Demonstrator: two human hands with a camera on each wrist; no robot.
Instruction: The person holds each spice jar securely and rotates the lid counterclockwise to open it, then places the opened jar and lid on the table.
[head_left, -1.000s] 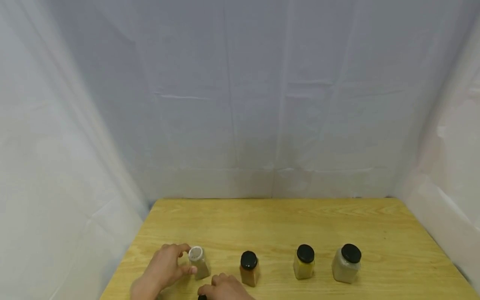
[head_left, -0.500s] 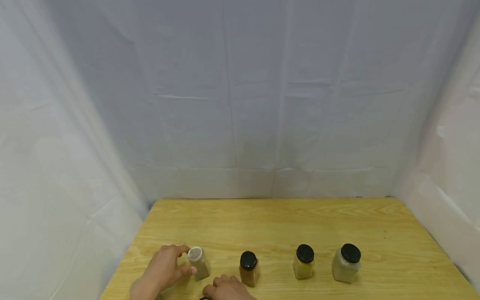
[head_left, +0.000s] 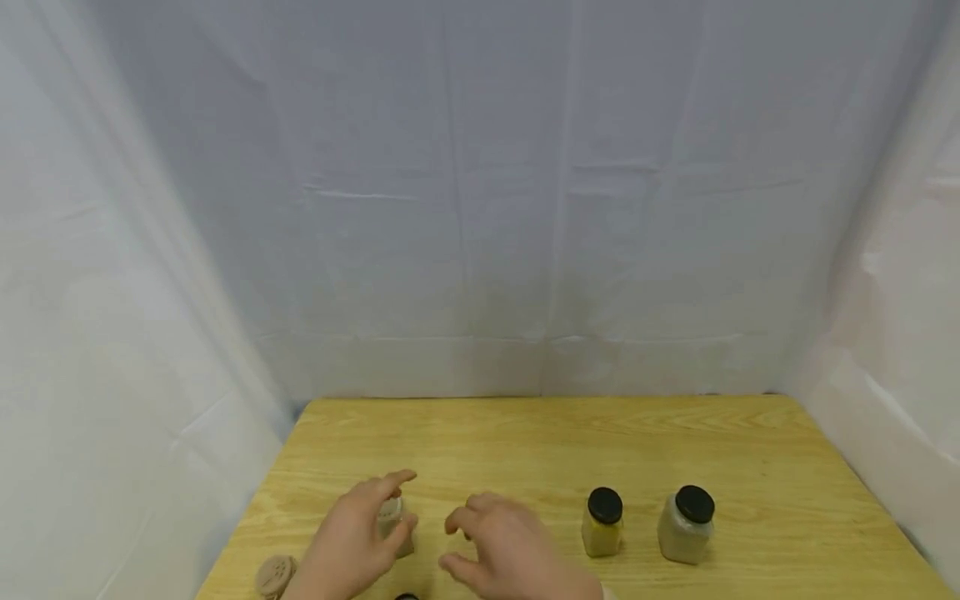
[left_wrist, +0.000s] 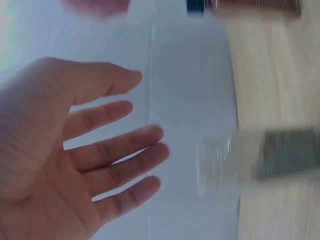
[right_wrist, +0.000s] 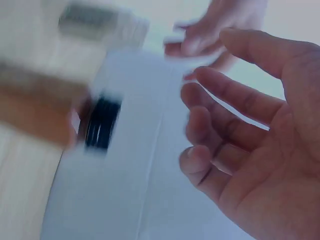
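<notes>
My left hand (head_left: 356, 537) is held above the table with fingers extended, overlapping a jar with a white perforated shaker top (head_left: 388, 510) in the head view. In the left wrist view that clear jar (left_wrist: 290, 155), with greyish contents, stands apart from the fingertips. My right hand (head_left: 510, 550) is raised beside it, palm facing left and fingers loosely bent, holding nothing. It hides the brown-filled jar in the head view; the right wrist view shows that brown jar (right_wrist: 40, 107) and its black lid (right_wrist: 102, 122), blurred, a short way off the fingers.
A beige perforated shaker top (head_left: 276, 575) shows at the near left. A dark round rim (head_left: 407, 597) peeks in at the bottom edge. To the right stand a yellow-filled jar (head_left: 603, 523) and a wider pale-filled jar (head_left: 686, 527), both black-lidded. White sheeting (head_left: 480, 250) surrounds the wooden table (head_left: 540, 442).
The left hand has let go of the white-topped jar and moved slightly right over it. My right hand has left the dark-rimmed thing at the bottom edge and moved up and right.
</notes>
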